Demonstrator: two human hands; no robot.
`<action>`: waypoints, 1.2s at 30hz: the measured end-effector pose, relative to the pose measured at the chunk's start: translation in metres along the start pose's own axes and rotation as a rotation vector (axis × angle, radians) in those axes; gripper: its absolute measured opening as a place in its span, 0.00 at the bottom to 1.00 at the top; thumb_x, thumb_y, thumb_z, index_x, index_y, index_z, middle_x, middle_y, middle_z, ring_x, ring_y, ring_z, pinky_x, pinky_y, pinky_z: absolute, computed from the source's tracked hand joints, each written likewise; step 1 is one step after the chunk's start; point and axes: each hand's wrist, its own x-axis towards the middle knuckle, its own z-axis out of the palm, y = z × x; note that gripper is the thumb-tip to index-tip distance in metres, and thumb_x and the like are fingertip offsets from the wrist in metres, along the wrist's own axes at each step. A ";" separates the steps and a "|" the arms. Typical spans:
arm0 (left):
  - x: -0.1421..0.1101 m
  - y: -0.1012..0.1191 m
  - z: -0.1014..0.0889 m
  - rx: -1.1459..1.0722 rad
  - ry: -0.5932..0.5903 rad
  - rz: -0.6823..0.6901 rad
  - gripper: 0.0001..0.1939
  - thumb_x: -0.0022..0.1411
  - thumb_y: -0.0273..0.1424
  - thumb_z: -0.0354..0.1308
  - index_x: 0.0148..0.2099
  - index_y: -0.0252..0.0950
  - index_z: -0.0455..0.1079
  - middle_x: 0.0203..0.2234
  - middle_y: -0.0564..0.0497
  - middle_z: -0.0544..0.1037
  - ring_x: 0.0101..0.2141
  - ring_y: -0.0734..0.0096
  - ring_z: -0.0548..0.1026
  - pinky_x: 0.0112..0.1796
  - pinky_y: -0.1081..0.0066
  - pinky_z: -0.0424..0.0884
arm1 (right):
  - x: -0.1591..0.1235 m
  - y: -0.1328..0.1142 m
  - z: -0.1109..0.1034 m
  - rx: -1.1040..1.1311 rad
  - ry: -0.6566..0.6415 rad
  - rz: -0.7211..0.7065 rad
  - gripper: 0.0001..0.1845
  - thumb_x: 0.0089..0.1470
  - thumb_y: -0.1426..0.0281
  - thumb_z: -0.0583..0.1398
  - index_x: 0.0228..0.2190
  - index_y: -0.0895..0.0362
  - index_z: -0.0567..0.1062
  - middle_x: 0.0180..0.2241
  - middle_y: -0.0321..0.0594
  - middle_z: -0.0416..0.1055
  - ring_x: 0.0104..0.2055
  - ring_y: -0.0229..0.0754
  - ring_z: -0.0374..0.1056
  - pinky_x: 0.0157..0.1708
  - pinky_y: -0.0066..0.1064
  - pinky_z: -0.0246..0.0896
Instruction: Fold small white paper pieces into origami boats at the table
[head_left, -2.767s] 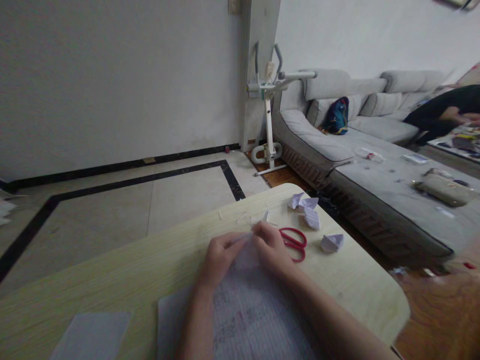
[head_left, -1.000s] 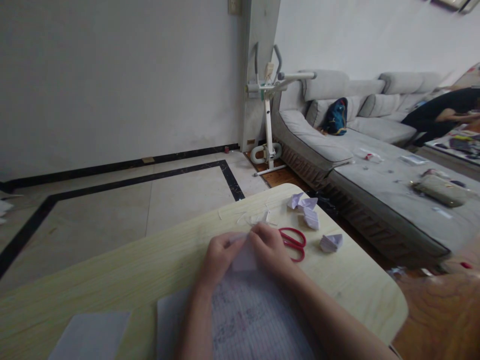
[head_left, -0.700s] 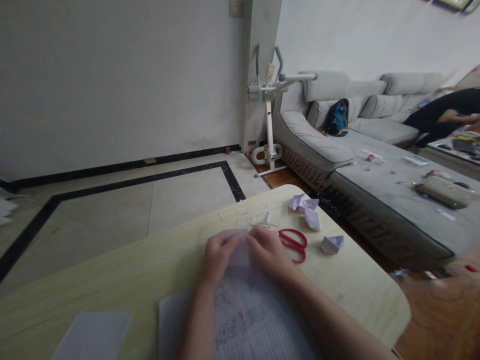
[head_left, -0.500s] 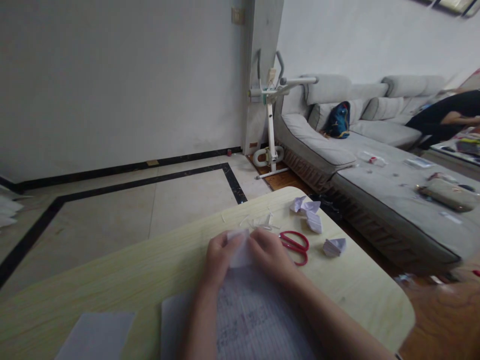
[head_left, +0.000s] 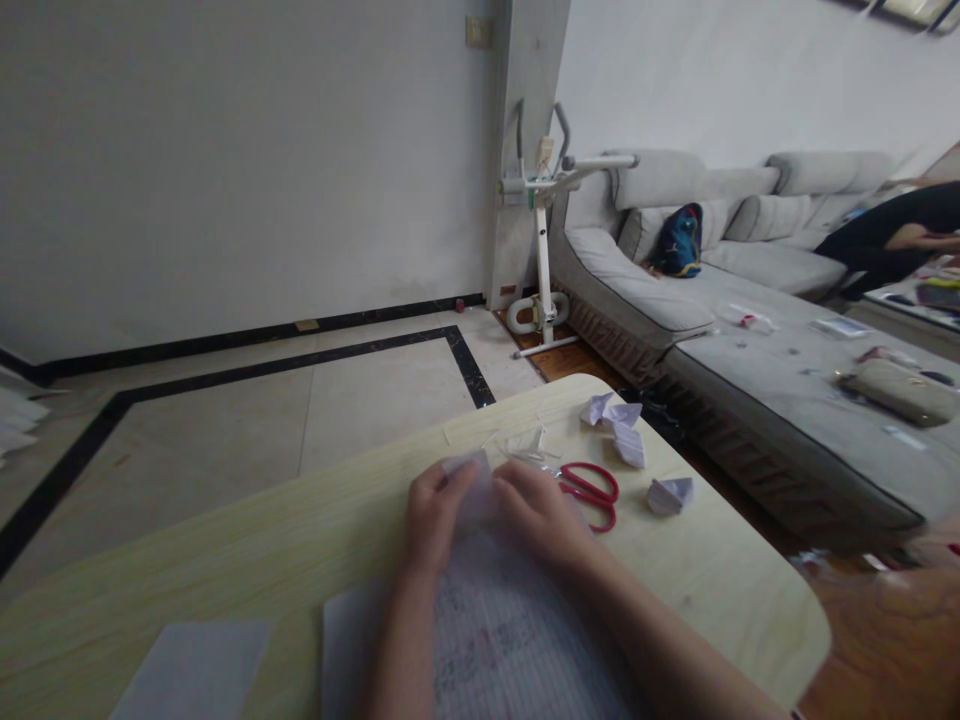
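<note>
A small white piece of paper (head_left: 475, 490) stands between my two hands, over the top of a lined, written-on sheet (head_left: 517, 630). My left hand (head_left: 435, 510) pinches its left side, thumb in front. My right hand (head_left: 532, 505) is closed at the paper's right edge; its fingertips are partly hidden, and how firmly they grip does not show. Red-handled scissors (head_left: 592, 495) lie just right of my right hand, their blades partly covered. Thin paper strips (head_left: 525, 442) are scattered beyond my hands.
Several folded paper pieces (head_left: 628, 440) lie on the table's (head_left: 720, 590) right side. A blank white sheet (head_left: 195, 670) rests at the front left. Beyond the right edge stands a grey sofa (head_left: 787, 400) with a blue backpack (head_left: 681, 240). A person in dark clothing (head_left: 892, 225) bends at far right.
My left hand has shifted slightly left, and the small paper has tilted with it. My right hand stays nearly in place, with a little more of the scissors showing.
</note>
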 end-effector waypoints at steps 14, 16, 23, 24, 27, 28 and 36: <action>-0.003 0.005 0.006 0.088 0.037 0.012 0.15 0.50 0.39 0.63 0.32 0.31 0.77 0.22 0.51 0.78 0.24 0.70 0.73 0.26 0.74 0.67 | 0.001 0.001 0.001 0.006 0.011 -0.006 0.07 0.55 0.74 0.53 0.25 0.56 0.63 0.23 0.32 0.61 0.27 0.36 0.57 0.26 0.26 0.51; -0.003 0.005 0.006 0.084 0.039 0.009 0.14 0.50 0.39 0.63 0.32 0.31 0.77 0.22 0.52 0.77 0.23 0.70 0.73 0.26 0.74 0.67 | 0.000 0.001 0.000 0.011 -0.005 0.003 0.07 0.54 0.75 0.53 0.25 0.56 0.63 0.23 0.32 0.60 0.27 0.35 0.57 0.26 0.26 0.51; -0.004 0.004 0.007 0.044 0.051 0.013 0.14 0.50 0.38 0.63 0.32 0.31 0.76 0.22 0.52 0.76 0.24 0.72 0.72 0.25 0.75 0.66 | 0.000 0.002 -0.001 0.031 -0.045 -0.017 0.06 0.52 0.76 0.52 0.25 0.56 0.62 0.24 0.31 0.59 0.28 0.35 0.57 0.27 0.25 0.51; -0.004 0.004 0.007 0.025 0.053 0.008 0.13 0.50 0.38 0.63 0.32 0.31 0.76 0.23 0.52 0.76 0.24 0.72 0.72 0.25 0.75 0.67 | 0.000 0.002 -0.002 0.031 -0.051 -0.012 0.06 0.52 0.76 0.52 0.25 0.56 0.61 0.24 0.31 0.59 0.28 0.35 0.57 0.27 0.25 0.51; -0.004 0.005 0.007 -0.023 0.051 -0.008 0.12 0.51 0.37 0.63 0.32 0.31 0.75 0.22 0.53 0.76 0.24 0.73 0.71 0.26 0.76 0.67 | 0.000 0.001 -0.003 0.033 -0.070 -0.006 0.06 0.52 0.76 0.52 0.26 0.56 0.61 0.24 0.31 0.59 0.28 0.35 0.57 0.27 0.25 0.51; -0.003 0.004 0.007 -0.029 0.049 -0.006 0.12 0.51 0.37 0.63 0.32 0.31 0.75 0.22 0.53 0.75 0.23 0.74 0.71 0.26 0.76 0.67 | 0.000 0.001 -0.003 0.034 -0.076 -0.004 0.06 0.53 0.76 0.52 0.26 0.56 0.61 0.25 0.32 0.60 0.28 0.35 0.57 0.27 0.25 0.51; -0.005 0.011 0.010 -0.089 0.138 -0.018 0.12 0.46 0.36 0.65 0.29 0.30 0.76 0.20 0.52 0.75 0.22 0.72 0.71 0.24 0.74 0.67 | 0.000 -0.002 -0.004 0.044 -0.100 0.008 0.05 0.52 0.76 0.53 0.26 0.56 0.62 0.25 0.33 0.61 0.28 0.36 0.58 0.27 0.26 0.52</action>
